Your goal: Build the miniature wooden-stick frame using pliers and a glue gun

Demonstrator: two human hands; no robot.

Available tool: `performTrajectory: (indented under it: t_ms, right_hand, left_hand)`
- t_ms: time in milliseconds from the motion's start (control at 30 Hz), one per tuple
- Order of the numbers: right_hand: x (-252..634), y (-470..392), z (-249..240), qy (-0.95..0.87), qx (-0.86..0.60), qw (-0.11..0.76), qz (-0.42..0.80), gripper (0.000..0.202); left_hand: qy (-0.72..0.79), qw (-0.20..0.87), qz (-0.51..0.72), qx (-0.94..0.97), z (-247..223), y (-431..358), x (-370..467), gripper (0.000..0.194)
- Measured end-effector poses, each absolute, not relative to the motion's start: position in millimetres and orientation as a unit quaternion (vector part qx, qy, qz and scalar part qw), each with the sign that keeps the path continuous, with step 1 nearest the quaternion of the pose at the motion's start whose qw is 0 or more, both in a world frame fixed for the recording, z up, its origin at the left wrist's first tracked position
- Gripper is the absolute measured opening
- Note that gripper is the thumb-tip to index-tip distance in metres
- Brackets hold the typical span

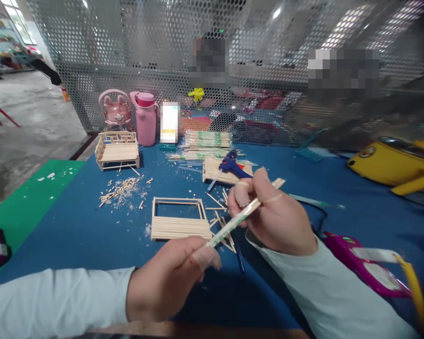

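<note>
Between my two hands is a thin pack of wooden chopsticks (235, 222) in a clear wrapper with green print, slanting up to the right. My left hand (175, 273) pinches its lower end. Near the upper end, where bare wood sticks out, my right hand (272, 212) is closed around it. Behind my left hand lies a small wooden frame (180, 228), partly covered with slats. Loose stick pieces (223, 230) lie to its right. A blue glue gun (233, 165) rests on a slatted wooden piece (210, 170) beyond my right hand.
On the blue table (102, 245) stand a small wooden bed-like model (118, 153), a pink bottle (146, 120) and a lit phone (169, 122). Wrapped chopsticks (208, 140) are stacked by the mesh screen (127, 52). Wood scraps (122, 192) lie left; a yellow case (392, 162) and purple-framed object (371, 268) lie right.
</note>
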State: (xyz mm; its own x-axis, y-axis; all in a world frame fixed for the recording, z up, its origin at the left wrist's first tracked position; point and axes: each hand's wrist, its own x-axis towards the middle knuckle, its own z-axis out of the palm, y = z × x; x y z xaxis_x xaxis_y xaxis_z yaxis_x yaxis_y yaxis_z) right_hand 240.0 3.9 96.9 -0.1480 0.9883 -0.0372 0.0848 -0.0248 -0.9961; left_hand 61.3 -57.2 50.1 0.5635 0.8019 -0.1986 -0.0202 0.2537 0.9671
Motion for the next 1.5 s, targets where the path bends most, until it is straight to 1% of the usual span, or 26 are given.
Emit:
performTrajectory:
  t_ms: [133,300,367,433,500,533,633,667,733,867,933,967,1000,1100,1133,1167,1233,1367,1433,1500]
  right_hand:
    - [239.1,4.1,96.2,-0.553,-0.486,0.42,0.531,0.059]
    - [255.9,6.8,98.5,-0.517,-0.479,0.375,0.603,0.059]
    - [262.1,6.0,98.0,-0.49,-0.474,0.404,0.61,0.054]
    - [262.2,1.3,92.3,-0.473,-0.47,0.447,0.596,0.045]
    - [255.2,-6.9,80.7,-0.474,-0.468,0.455,0.591,0.038]
    - [249.9,-11.7,73.7,-0.478,-0.465,0.446,0.597,0.037]
    - [235.3,-22.8,57.1,-0.501,-0.457,0.37,0.635,0.038]
    - [233.4,-24.1,55.6,-0.505,-0.455,0.361,0.639,0.039]
    - [237.0,-22.0,60.7,-0.502,-0.458,0.394,0.62,0.042]
    - [270.5,-1.8,94.3,-0.485,-0.502,0.533,0.478,0.042]
    - [290.5,11.8,108.6,-0.479,-0.51,0.562,0.44,0.047]
    - [298.0,18.2,111.7,-0.482,-0.525,0.544,0.442,0.047]
    - [302.9,24.1,111.4,-0.49,-0.548,0.501,0.455,0.047]
    - [302.8,38.0,95.4,-0.506,-0.59,0.384,0.498,0.038]
    - [300.2,41.8,88.7,-0.509,-0.596,0.36,0.506,0.036]
    - [298.0,45.5,83.5,-0.511,-0.599,0.347,0.51,0.035]
    - [298.6,52.6,80.9,-0.513,-0.599,0.351,0.504,0.036]
    - [318.5,64.8,98.5,-0.527,-0.6,0.381,0.466,0.041]
    - [324.9,67.6,102.3,-0.54,-0.612,0.361,0.451,0.043]
    - [321.5,66.8,95.5,-0.557,-0.63,0.312,0.442,0.045]
  left_hand:
    - [0.368,0.715,0.291,0.518,46.4,-59.7,60.7,0.037]
    - [0.378,0.729,0.311,0.479,40.8,-58.4,62.0,0.041]
    - [0.385,0.734,0.314,0.463,39.3,-58.1,64.5,0.043]
    - [0.38,0.74,0.315,0.458,37.6,-59.3,67.8,0.043]
    - [0.368,0.746,0.321,0.452,35.0,-62.0,71.2,0.044]
    - [0.365,0.749,0.327,0.446,33.3,-63.5,72.6,0.045]
    - [0.374,0.744,0.336,0.442,27.7,-67.4,73.8,0.046]
    - [0.379,0.739,0.33,0.449,26.1,-68.4,73.0,0.045]
    - [0.381,0.73,0.308,0.477,23.5,-70.0,70.0,0.044]
    - [0.369,0.716,0.265,0.529,22.4,-72.6,60.1,0.043]
    - [0.377,0.709,0.262,0.535,24.4,-71.4,54.4,0.045]
    - [0.383,0.71,0.268,0.527,26.1,-69.6,51.6,0.046]
    - [0.387,0.714,0.282,0.511,28.3,-66.9,48.9,0.046]
    - [0.374,0.734,0.353,0.444,35.3,-56.0,42.4,0.047]
    - [0.364,0.737,0.375,0.429,37.0,-52.5,40.7,0.047]
    - [0.358,0.738,0.394,0.416,38.2,-49.6,39.0,0.046]
    - [0.358,0.729,0.425,0.399,39.1,-45.6,35.5,0.045]
    - [0.374,0.682,0.503,0.377,37.5,-41.9,26.7,0.041]
    - [0.382,0.666,0.531,0.358,36.3,-39.6,23.2,0.039]
    - [0.393,0.665,0.537,0.34,34.7,-36.9,21.6,0.039]
